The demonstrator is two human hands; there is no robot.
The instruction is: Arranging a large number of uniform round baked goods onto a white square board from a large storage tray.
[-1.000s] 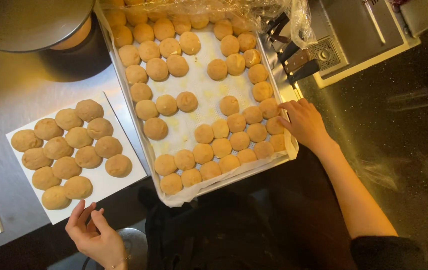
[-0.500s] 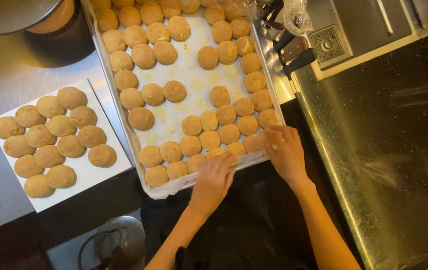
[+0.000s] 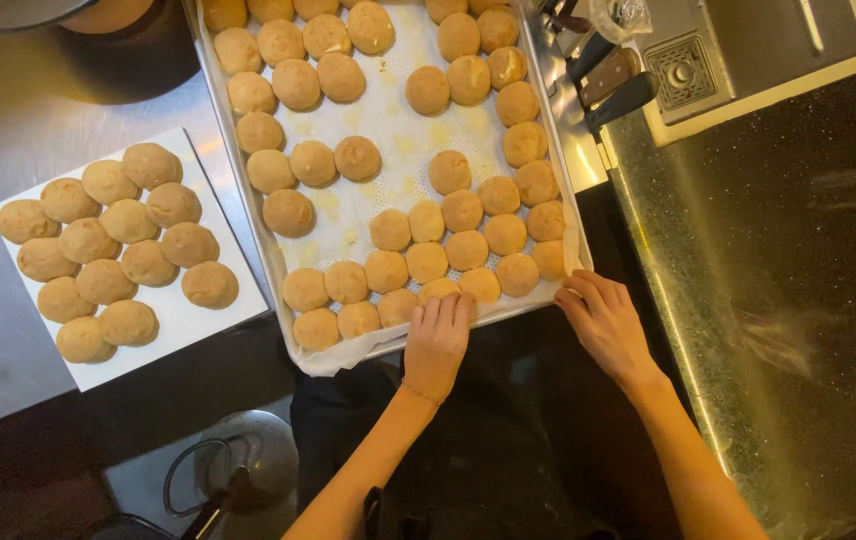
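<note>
While a white board (image 3: 210, 318) of round buns sits far left, we rest our left hand (image 3: 437, 338) flat, fingers loose, on a bun (image 3: 440, 291) at the baking tray's (image 3: 248, 195) near edge; our right hand (image 3: 603, 322) lies open-fingered on its corner.

Baking tray (image 3: 248, 215) far end cut off by top edge; left hand (image 3: 438, 340) fingertips hide one bun (image 3: 440, 291) partly; both forearms leave frame below
</note>
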